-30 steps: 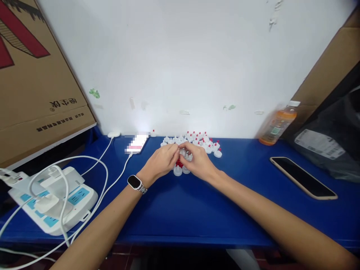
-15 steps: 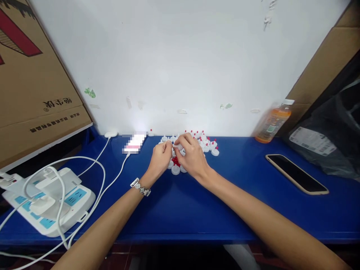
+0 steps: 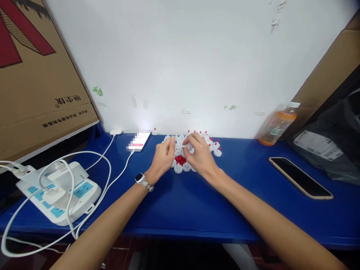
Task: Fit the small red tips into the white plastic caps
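My left hand (image 3: 164, 156) is closed above the left side of a group of white nozzle caps (image 3: 178, 168). Its thumb and fingers are pressed together, and whatever they may hold is hidden. To its right, my right hand (image 3: 200, 154) curls its thumb and fingers around a white cap (image 3: 186, 145), partly covered by the fingers. A small heap of red tips (image 3: 180, 160) lies among the white caps between and below the hands. Behind my right hand stand several white caps with red tips (image 3: 216, 144) on their nozzles.
On the left, a white power strip (image 3: 60, 202) and looping cables cover the blue table (image 3: 180, 210). A lit phone (image 3: 143, 141) lies farther back. To the right are an orange drink bottle (image 3: 278, 125), a dark phone (image 3: 300, 178) and a black plastic bag (image 3: 332, 142). A white wall stands behind.
My hands have drawn slightly apart; before, their fingertips met at a white cap. The camera view has shifted a little, so everything appears farther right.
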The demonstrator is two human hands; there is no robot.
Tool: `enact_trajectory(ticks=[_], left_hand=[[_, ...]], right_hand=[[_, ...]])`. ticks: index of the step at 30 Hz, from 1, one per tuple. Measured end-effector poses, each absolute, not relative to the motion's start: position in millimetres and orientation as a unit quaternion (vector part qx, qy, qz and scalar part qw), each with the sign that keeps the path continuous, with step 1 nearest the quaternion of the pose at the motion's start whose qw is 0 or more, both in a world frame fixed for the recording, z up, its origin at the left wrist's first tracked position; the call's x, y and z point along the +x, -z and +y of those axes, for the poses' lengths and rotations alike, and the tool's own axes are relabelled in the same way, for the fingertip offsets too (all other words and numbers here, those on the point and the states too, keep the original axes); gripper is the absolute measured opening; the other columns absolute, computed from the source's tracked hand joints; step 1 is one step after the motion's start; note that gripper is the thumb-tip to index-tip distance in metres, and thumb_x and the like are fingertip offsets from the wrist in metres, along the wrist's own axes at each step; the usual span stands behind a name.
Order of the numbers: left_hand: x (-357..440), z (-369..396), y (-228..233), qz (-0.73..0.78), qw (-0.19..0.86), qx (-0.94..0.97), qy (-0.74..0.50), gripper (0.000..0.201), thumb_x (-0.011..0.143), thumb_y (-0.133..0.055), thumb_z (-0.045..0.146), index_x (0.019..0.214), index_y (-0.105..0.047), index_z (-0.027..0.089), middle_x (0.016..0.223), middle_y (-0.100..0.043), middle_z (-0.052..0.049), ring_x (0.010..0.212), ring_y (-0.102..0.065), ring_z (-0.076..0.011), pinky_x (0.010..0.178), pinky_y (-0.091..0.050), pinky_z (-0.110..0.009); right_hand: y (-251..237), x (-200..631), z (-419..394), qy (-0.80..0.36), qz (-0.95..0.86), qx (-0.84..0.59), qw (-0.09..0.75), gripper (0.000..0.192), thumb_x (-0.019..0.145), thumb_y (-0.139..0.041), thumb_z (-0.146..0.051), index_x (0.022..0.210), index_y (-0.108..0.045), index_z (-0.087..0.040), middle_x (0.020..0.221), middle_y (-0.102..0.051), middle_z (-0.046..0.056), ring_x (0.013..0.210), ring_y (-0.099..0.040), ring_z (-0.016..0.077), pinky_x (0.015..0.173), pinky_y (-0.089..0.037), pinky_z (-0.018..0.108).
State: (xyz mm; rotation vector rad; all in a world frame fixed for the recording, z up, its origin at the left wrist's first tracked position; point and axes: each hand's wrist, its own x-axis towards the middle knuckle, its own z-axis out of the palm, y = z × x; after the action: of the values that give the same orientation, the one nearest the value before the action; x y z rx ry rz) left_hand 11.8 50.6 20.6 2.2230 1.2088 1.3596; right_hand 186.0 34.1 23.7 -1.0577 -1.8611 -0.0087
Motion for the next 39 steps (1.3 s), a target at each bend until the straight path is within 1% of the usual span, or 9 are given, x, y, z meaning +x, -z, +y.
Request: enact_trajectory(ticks=[3, 7, 10, 14, 17, 23, 29, 34, 39], left_hand=[[6, 55, -22, 0.429, 0.143, 0.741, -0.497, 0.045, 0.106, -0.024, 0.045, 0.071, -0.039, 0.021, 0.064, -0.043, 0.001, 0.062, -0.043, -0.0151, 0.061, -0.036, -0.029], [3, 56, -20, 0.385, 0.048, 0.859, -0.333, 0.034, 0.103, -0.038, 0.042, 0.089, -0.061, 0.021, 0.093, -0.060, -0.004, 0.090, -0.050, -0.0208, 0.081, -0.039, -0.036], [2, 54, -18, 0.381, 0.055, 0.880, -0.277, 0.040, 0.104, -0.034, 0.044, 0.098, -0.068, 0.024, 0.105, -0.061, -0.006, 0.100, -0.050, -0.0232, 0.089, -0.039, -0.040], [-14, 58, -21, 0.393, 0.097, 0.863, -0.303, 0.045, 0.104, -0.030, 0.045, 0.105, -0.070, 0.024, 0.099, -0.062, -0.006, 0.097, -0.053, -0.0225, 0.093, -0.041, -0.039], [-35, 65, -25, 0.429, 0.113, 0.833, -0.330, 0.042, 0.102, -0.034, 0.042, 0.097, -0.070, 0.021, 0.096, -0.065, -0.006, 0.095, -0.057, -0.0220, 0.090, -0.043, -0.036], [-65, 75, -16, 0.555, 0.207, 0.778, -0.210, 0.042, 0.094, -0.039, 0.036, 0.063, -0.061, 0.020, 0.061, -0.062, -0.003, 0.057, -0.055, -0.0185, 0.060, -0.041, -0.031], [-66, 76, -3, 0.540, 0.219, 0.792, -0.185, 0.039, 0.093, -0.039, 0.036, 0.067, -0.064, 0.021, 0.069, -0.068, -0.004, 0.061, -0.060, -0.0189, 0.060, -0.042, -0.030], [-72, 80, 2, 0.570, 0.207, 0.774, -0.180, 0.036, 0.092, -0.041, 0.035, 0.065, -0.061, 0.021, 0.069, -0.068, -0.006, 0.060, -0.060, -0.0203, 0.061, -0.041, -0.031], [-72, 81, 5, 0.589, 0.193, 0.762, -0.188, 0.033, 0.091, -0.043, 0.033, 0.067, -0.061, 0.022, 0.075, -0.070, -0.008, 0.064, -0.061, -0.0215, 0.064, -0.041, -0.032]], right_hand=[[-20, 203, 46, 0.006, -0.729, -0.481, 0.487, 0.011, 0.081, -0.056, -0.013, 0.086, -0.061, -0.022, 0.096, -0.063, 0.005, 0.090, -0.061, 0.0232, 0.085, -0.047, 0.038], [-13, 208, 54, -0.044, -0.718, -0.480, 0.503, 0.008, 0.082, -0.062, -0.021, 0.089, -0.066, -0.023, 0.100, -0.065, 0.004, 0.097, -0.061, 0.0231, 0.091, -0.046, 0.039], [-12, 204, 52, -0.031, -0.716, -0.488, 0.499, 0.009, 0.081, -0.067, -0.028, 0.087, -0.071, -0.023, 0.100, -0.060, 0.006, 0.105, -0.056, 0.0254, 0.096, -0.044, 0.042], [-20, 202, 50, -0.093, -0.707, -0.509, 0.482, 0.012, 0.082, -0.065, -0.031, 0.086, -0.069, -0.020, 0.073, -0.055, 0.000, 0.075, -0.056, 0.0186, 0.076, -0.046, 0.033], [-28, 195, 56, -0.164, -0.719, -0.485, 0.470, 0.011, 0.083, -0.062, -0.027, 0.085, -0.067, -0.018, 0.066, -0.060, -0.002, 0.064, -0.056, 0.0145, 0.066, -0.044, 0.028], [-35, 148, 110, -0.157, -0.786, -0.460, 0.382, 0.011, 0.084, -0.061, -0.020, 0.087, -0.071, -0.016, 0.083, -0.073, 0.004, 0.076, -0.065, 0.0149, 0.072, -0.047, 0.025], [-37, 102, 159, -0.136, -0.861, -0.421, 0.252, 0.016, 0.082, -0.060, -0.016, 0.088, -0.075, -0.015, 0.082, -0.076, 0.005, 0.076, -0.067, 0.0159, 0.070, -0.046, 0.024], [-39, 99, 153, -0.067, -0.909, -0.396, 0.115, 0.010, 0.074, -0.066, -0.017, 0.073, -0.075, -0.020, 0.077, -0.074, 0.001, 0.078, -0.067, 0.0191, 0.083, -0.045, 0.030], [-46, 100, 161, -0.051, -0.882, -0.448, 0.139, 0.017, 0.080, -0.066, -0.034, 0.085, -0.077, -0.022, 0.086, -0.075, 0.004, 0.088, -0.067, 0.0232, 0.086, -0.046, 0.034]])
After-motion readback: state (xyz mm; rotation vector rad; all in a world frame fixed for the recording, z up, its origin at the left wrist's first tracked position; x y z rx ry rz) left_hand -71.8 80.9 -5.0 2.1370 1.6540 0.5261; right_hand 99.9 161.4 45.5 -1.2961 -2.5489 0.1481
